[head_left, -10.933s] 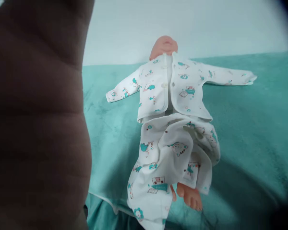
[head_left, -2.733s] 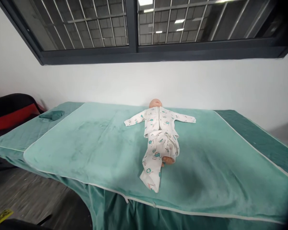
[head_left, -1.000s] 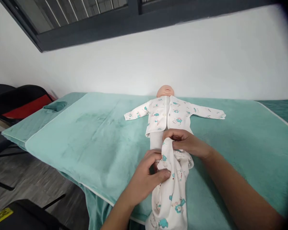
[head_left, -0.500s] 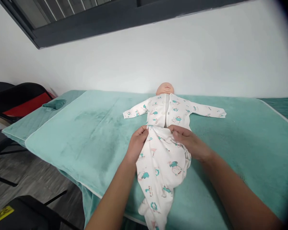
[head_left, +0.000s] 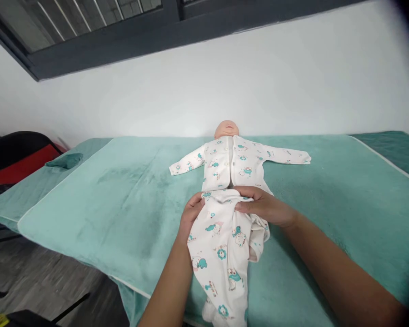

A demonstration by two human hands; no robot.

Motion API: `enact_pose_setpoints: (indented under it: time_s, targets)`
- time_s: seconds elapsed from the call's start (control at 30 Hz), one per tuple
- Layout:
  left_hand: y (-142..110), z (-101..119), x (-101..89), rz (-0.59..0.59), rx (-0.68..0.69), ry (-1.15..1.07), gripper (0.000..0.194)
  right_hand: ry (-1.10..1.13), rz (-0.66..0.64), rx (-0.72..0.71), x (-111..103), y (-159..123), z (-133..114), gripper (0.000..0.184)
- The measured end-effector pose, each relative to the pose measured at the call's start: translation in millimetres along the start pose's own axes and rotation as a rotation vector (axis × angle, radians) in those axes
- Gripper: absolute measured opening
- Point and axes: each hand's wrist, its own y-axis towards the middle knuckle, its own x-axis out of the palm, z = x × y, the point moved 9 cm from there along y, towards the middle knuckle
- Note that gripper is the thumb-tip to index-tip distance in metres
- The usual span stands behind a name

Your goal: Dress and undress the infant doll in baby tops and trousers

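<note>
A baby doll (head_left: pixel 226 129) lies on its back with its head toward the wall, dressed in a white printed baby jacket (head_left: pixel 248 159) whose sleeves stretch out to both sides. White baby pants (head_left: pixel 221 254) with the same teal animal print hang from the waistband toward me. My left hand (head_left: pixel 192 211) is closed on the left end of that waistband. With thumb and fingers, my right hand (head_left: pixel 264 206) pinches the waistband near its middle and right. Both hands are just below the jacket's hem. The doll's lower body is hidden.
A teal padded cover (head_left: pixel 122 204) lies over the bed, which stands against a white wall (head_left: pixel 204 100) below a dark window frame (head_left: pixel 139 41). At the left are a black and red chair (head_left: pixel 23 159) and another dark chair (head_left: pixel 23 318) near the front.
The view has shifted slightly. My right thumb now lies over the front of the pants' waistband, and the pants hang straighter, with a folded part showing at the right.
</note>
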Motion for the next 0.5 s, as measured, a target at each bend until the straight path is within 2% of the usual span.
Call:
enact_pose_setpoints:
  time_s: [0.13,0.27,0.33,0.4,0.5]
  targets:
    - [2,1,-1.6,-0.028,0.008,0.005,0.034,0.02,0.004,-0.005,-2,1,4,0.033]
    - [-2,9,12.0,-0.068,0.042,0.022,0.031,0.084,0.07,-0.085,-6,3,-2,0.033]
    - [-4,15,18.2,-0.062,0.09,0.005,0.032,0.129,0.139,-0.193,-15,0,-20,0.039]
    - [-6,17,21.9,-0.059,0.107,-0.006,0.031,0.109,0.256,-0.321,-32,-10,-51,0.043]
    - [-5,14,22.2,-0.056,0.094,0.0,0.028,-0.106,0.515,-0.407,-65,-39,-103,0.047]
